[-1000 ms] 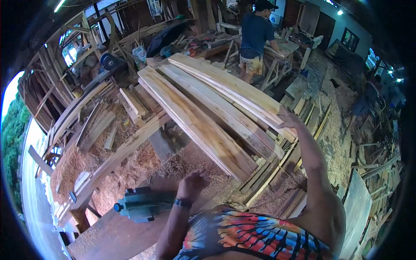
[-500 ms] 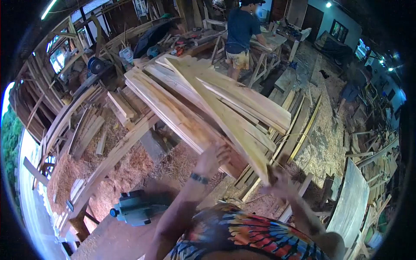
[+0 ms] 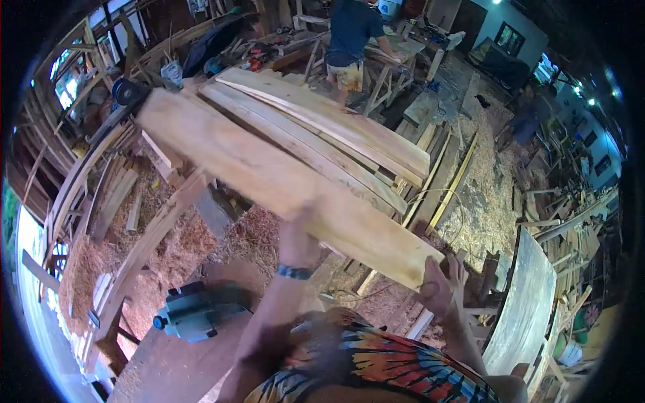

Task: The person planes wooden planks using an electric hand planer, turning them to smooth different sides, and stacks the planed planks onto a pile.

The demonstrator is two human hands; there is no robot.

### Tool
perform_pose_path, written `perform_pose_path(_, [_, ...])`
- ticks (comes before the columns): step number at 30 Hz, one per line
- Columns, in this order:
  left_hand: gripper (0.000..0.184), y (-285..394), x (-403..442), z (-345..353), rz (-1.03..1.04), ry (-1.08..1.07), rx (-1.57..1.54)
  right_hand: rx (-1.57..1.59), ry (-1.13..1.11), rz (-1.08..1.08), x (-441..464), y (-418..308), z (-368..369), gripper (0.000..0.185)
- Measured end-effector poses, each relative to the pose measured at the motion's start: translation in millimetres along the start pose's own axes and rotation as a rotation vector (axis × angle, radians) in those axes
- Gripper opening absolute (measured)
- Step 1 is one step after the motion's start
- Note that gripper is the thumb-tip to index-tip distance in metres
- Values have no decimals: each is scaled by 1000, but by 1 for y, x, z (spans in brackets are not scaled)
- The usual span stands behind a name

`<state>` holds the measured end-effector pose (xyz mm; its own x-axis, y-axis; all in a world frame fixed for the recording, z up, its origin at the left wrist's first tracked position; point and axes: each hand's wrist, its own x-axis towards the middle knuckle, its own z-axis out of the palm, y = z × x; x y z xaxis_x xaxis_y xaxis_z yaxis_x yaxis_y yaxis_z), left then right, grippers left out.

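A long, pale wooden board (image 3: 269,174) lies flat side up at a slant over a pile of other boards, its near right end towards me. My right hand (image 3: 442,285) grips that near end, thumb on the upper face. At the middle of its near edge is my left hand (image 3: 300,235), a dark band on its wrist. Motion smears the left fingers, so their hold is unclear. Behind the held board rest several more planks (image 3: 302,134). A teal power tool that looks like an electric planer (image 3: 199,313) sits on the wooden surface to my lower left.
Wood shavings (image 3: 178,252) cover much of the floor and left side. Another person (image 3: 353,40) stands at a workbench (image 3: 403,50) farther back. A wide grey board (image 3: 521,305) leans at right among scrap wood. A thin cord (image 3: 447,191) curves past the pile.
The board has turned from its narrow edge to show its broad face, and its far end has swung left. My right hand has shifted slightly right. The whole view has moved somewhat.
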<state>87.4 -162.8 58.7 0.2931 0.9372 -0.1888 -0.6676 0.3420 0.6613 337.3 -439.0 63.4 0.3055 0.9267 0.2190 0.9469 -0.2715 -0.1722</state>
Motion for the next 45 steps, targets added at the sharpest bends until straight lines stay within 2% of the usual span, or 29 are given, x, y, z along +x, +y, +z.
perform_pose_path(2, [49, 46, -27, 4, 114, 81, -54, 36, -1, -150, 33, -4, -1, 91])
perform_pose_path(3, [54, 69, -41, 2, 156, 80, -105, -13, -86, -140, 50, -20, -13, 91])
perform_pose_path(6, [64, 124, -85, -29, 360, 171, -258, 219, 90, -548, 100, -39, 3, 96])
perform_pose_path(8, [68, 152, -125, -68, 539, 297, -370, 140, -103, -602, 115, -70, 8, 105])
perform_pose_path(9, [71, 161, -145, -89, 646, 523, -303, 119, -142, -693, 120, -90, 11, 107])
perform_pose_path(10, [63, 168, -164, -112, 703, 641, -342, 91, -171, -778, 124, -110, 15, 109])
perform_pose_path(12, [49, 165, -218, -169, 731, 436, -508, 145, -212, -1010, 131, -143, 33, 111])
perform_pose_path(14, [32, 176, -266, -174, 678, 698, -486, 213, -240, -1195, 131, -179, 45, 112])
perform_pose_path(15, [22, 166, -284, -202, 697, 765, -423, 263, -254, -1275, 127, -199, 51, 113])
perform_pose_path(18, [16, 143, -341, -259, 712, 908, -467, 318, -310, -1448, 105, -258, 60, 111])
perform_pose_path(19, [16, 135, -358, -282, 779, 940, -524, 303, -337, -1487, 91, -276, 59, 111])
perform_pose_path(21, [17, 96, -385, -372, 857, 1039, -284, 238, -358, -1557, 69, -308, 66, 108])
perform_pose_path(23, [22, 124, -418, -351, 856, 1122, -525, 249, -438, -1578, 41, -341, 76, 106])
perform_pose_path(27, [24, 112, -459, -452, 835, 1220, -596, 236, -460, -1623, -22, -401, 107, 100])
perform_pose_path(30, [20, 117, -480, -497, 884, 1226, -493, 238, -497, -1642, -54, -445, 119, 101])
perform_pose_path(33, [36, 133, -502, -484, 548, 1299, -324, 235, -514, -1669, -75, -482, 149, 106])
perform_pose_path(36, [57, 147, -506, -447, 34, 1408, 115, 272, -523, -1678, -93, -515, 182, 104])
perform_pose_path(37, [70, 125, -497, -462, -38, 1442, 189, 282, -519, -1678, -100, -525, 190, 103])
perform_pose_path(38, [72, 140, -499, -434, -112, 1428, 333, 285, -516, -1679, -108, -532, 197, 102])
perform_pose_path(40, [73, 101, -478, -441, 36, 1581, 504, 276, -532, -1678, -117, -539, 205, 101])
perform_pose_path(43, [78, 86, -460, -423, -60, 1636, 445, 278, -530, -1688, -118, -543, 224, 101])
perform_pose_path(45, [84, 32, -427, -466, 111, 1710, 470, 293, -503, -1698, -118, -547, 223, 99])
